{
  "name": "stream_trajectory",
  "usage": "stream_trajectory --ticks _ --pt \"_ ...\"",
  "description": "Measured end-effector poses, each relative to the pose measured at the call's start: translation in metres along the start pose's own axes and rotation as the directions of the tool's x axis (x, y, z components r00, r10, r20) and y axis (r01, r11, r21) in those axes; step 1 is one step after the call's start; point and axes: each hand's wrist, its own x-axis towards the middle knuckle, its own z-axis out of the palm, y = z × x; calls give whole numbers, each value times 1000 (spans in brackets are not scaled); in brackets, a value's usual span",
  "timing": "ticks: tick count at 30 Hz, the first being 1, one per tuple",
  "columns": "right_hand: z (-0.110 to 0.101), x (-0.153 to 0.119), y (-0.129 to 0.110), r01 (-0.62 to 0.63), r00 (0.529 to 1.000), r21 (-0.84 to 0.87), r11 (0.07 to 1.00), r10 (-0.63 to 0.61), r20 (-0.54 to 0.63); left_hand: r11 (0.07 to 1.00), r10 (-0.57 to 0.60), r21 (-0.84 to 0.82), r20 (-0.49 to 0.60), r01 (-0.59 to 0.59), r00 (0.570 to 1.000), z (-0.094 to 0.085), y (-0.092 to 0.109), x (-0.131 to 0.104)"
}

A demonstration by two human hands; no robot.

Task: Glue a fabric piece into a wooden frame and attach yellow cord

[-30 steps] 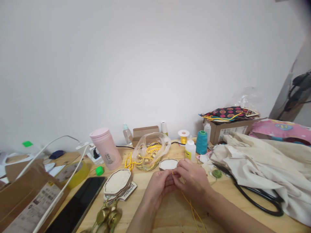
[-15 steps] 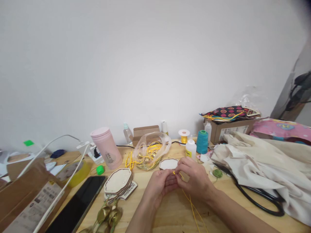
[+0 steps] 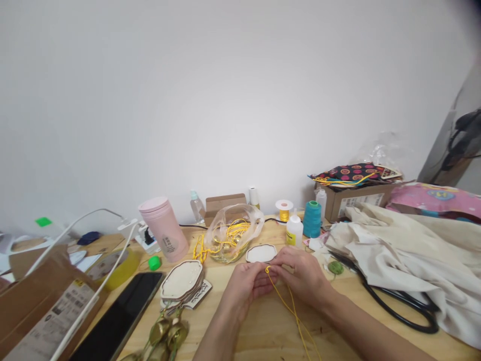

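Note:
A thin yellow cord [image 3: 296,317] runs from between my hands down to the lower edge of the view, with a small loop or knot at my fingertips. My left hand [image 3: 248,283] pinches the cord at that loop. Fingers pressed together, my right hand [image 3: 296,273] holds the cord just beside it, touching my left. Just behind my hands lies a white scalloped plaque [image 3: 261,253]. To the left sits a stack of similar plaques [image 3: 182,281], with brass bells [image 3: 165,333] on green cords in front.
A clear bag [image 3: 235,233] holds yellow cord and bells. Behind my hands stand a white bottle [image 3: 295,231], a teal thread cone [image 3: 312,219] and a yellow spool [image 3: 284,211]. A pink tumbler [image 3: 165,230] and phone [image 3: 118,316] are left; cream cloth [image 3: 409,250] and black scissors [image 3: 406,313] are right.
My right fingers have shifted slightly, and the yellow loop between my hands shows more plainly. The cord below now hangs from the loop in a longer visible line.

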Motion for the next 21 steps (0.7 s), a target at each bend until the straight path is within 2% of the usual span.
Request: stream_trajectory --ticks 13,21 --pt "-2 2 4 -115 992 -29 993 113 -50 999 -17 35 -59 19 998 -3 3 3" --pt "-3 4 7 -182 983 -54 982 181 -31 997 3 78 19 -5 1000 -9 3 1"
